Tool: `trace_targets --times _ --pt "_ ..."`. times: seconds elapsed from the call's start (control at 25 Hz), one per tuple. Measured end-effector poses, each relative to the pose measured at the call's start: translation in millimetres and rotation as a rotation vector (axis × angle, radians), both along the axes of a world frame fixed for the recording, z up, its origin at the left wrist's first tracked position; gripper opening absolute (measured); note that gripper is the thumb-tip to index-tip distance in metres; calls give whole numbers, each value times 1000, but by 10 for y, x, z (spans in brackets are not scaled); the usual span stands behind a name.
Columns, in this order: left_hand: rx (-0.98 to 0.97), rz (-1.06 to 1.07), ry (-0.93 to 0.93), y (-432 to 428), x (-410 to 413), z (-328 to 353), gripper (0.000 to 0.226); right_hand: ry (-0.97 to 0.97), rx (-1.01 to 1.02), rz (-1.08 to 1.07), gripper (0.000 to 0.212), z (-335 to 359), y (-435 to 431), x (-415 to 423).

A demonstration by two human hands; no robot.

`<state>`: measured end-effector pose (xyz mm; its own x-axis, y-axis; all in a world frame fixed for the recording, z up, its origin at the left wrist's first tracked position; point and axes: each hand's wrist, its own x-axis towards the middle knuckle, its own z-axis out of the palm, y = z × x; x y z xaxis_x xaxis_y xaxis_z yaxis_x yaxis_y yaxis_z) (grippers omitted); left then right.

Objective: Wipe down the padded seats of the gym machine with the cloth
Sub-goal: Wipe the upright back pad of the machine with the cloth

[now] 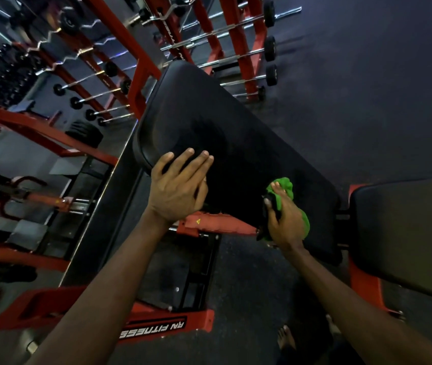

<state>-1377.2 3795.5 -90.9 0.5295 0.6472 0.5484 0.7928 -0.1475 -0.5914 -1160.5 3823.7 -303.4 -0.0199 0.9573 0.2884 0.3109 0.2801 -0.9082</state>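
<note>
While the left hand (176, 189) rests flat on the long black pad (236, 143), the right hand (284, 222) grips the bunched green cloth (286, 189). A bunched cloth covers little, so streaks may be missed.

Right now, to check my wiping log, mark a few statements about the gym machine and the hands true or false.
1. The right hand grips a green cloth. True.
2. The cloth is on the small pad at the right. False: it is on the long black pad.
3. The left hand rests with straight fingers on the long black pad. True.
4. The machine's frame is blue. False: the frame is red.
</note>
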Motion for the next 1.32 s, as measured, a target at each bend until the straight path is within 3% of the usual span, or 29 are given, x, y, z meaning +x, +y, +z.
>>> trace_targets --times 0.2,0.4,0.64,0.88,1.04,1.2,1.32 --pt "13 13 -35 7 23 -24 39 23 15 67 55 434 -119 -324" --pt "-11 39 -40 -13 44 -1 39 -5 138 163 51 60 -52 1" --pt "-24 62 -59 -12 54 -7 39 18 -177 -31 55 -62 -89 61" --pt "-26 98 -110 -32 129 1 36 -3 20 96 53 451 -215 -307" --pt "-14 119 -151 -26 171 -50 34 -85 87 217 61 -55 -210 21" --pt "24 121 -149 20 139 -94 33 -20 -118 -12 51 -525 -224 271" --pt "53 115 -137 20 149 -116 32 -32 -259 -89 59 -467 -197 248"
